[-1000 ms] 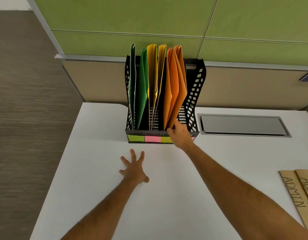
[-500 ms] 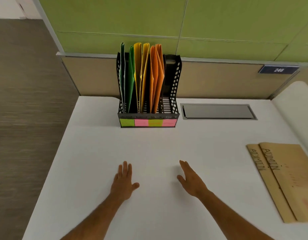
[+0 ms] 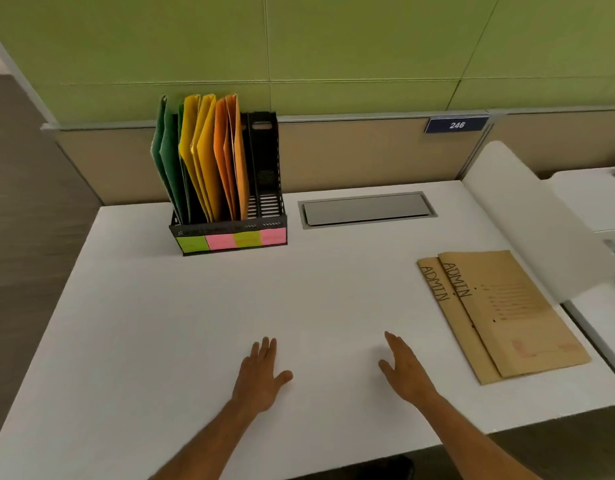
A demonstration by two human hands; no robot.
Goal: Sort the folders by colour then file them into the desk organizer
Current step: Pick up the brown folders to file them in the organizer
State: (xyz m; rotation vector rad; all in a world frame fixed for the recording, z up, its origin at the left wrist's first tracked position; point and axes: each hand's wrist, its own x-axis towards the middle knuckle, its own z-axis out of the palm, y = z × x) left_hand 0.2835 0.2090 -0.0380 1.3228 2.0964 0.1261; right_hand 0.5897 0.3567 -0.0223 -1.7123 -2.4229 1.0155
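Observation:
A black mesh desk organizer (image 3: 264,161) stands at the back left of the white desk (image 3: 160,323). Green folders (image 3: 167,157) fill its left slot, yellow folders (image 3: 198,154) the second, orange folders (image 3: 229,150) the third. Its rightmost slot holds nothing. Green and pink sticky notes (image 3: 229,240) run along its front. Two brown folders marked ADMIN (image 3: 506,317) lie flat and overlapped at the desk's right. My left hand (image 3: 261,372) rests flat near the front, fingers apart, holding nothing. My right hand (image 3: 403,368) hovers beside it, open, left of the brown folders.
A grey cable hatch (image 3: 366,209) is set into the desk behind the middle. A green and beige partition with a sign reading 246 (image 3: 456,125) backs the desk. A curved white divider (image 3: 527,216) borders the right side. Brown carpet lies to the left.
My right hand let go of the orange folders in the organizer and drew back to the desk front. My left hand also pulled back. The view shifted right, showing the brown folders fully.

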